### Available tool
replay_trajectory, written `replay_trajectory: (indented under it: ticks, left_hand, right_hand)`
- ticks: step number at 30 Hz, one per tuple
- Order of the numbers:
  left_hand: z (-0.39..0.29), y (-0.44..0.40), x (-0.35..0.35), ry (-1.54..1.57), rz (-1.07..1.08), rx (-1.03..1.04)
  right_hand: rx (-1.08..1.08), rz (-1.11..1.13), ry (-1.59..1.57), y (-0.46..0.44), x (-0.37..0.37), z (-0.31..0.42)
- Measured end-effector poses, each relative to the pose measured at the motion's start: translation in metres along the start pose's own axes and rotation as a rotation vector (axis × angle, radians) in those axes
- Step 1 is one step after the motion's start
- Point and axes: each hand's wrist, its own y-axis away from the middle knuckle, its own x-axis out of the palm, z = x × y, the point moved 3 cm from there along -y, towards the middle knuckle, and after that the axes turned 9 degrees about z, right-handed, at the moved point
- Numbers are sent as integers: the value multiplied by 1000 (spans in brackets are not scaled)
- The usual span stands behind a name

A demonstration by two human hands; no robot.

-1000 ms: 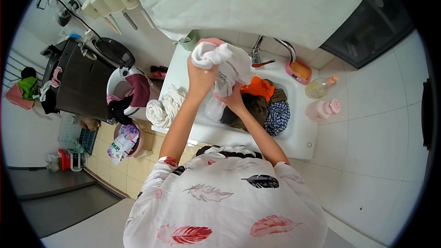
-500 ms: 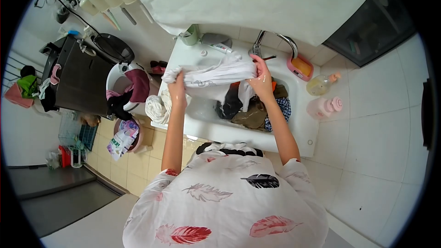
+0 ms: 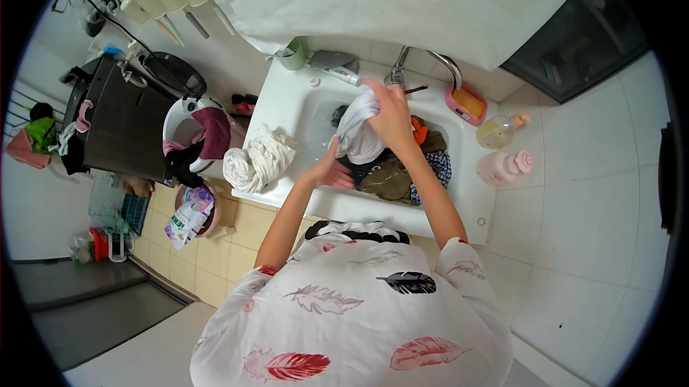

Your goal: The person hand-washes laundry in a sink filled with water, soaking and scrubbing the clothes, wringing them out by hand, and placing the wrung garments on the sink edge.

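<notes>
The white cloth [image 3: 359,134] is bunched — over the sink [image 3: 471,190].

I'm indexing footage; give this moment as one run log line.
right hand: gripping white cloth; left hand: open beside cloth, contact unclear; sink: brown, orange, checked clothes; left ledge: white bundle

I note soft, moderate light, evenly spread over the white sink [image 3: 470,204], with gentle shading on the white cloth [image 3: 361,132] and small glints on the chrome faucet [image 3: 397,75]. Wide-angle distortion bows the wall tiles [image 3: 588,222]; a black vignette with bluish fringing closes the corners.
</notes>
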Motion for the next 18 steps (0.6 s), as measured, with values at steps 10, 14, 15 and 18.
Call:
replay_trajectory:
  ticks: [10, 14, 15, 18]
  left_hand:
    - [-47, -6, 34, 991, 401, 570]
    - [-57, -5, 34, 1068, 527, 537]
    - [-56, -7, 38, 1072, 525, 536]
    - [-65, -6, 52, 1094, 515, 865]
  right_hand:
    - [-222, 62, 173, 41, 33, 23]
    - [225, -9, -301, 59, 47, 18]
    - [227, -5, -303, 59, 48, 18]
    - [489, -217, -1035, 63, 59, 7]
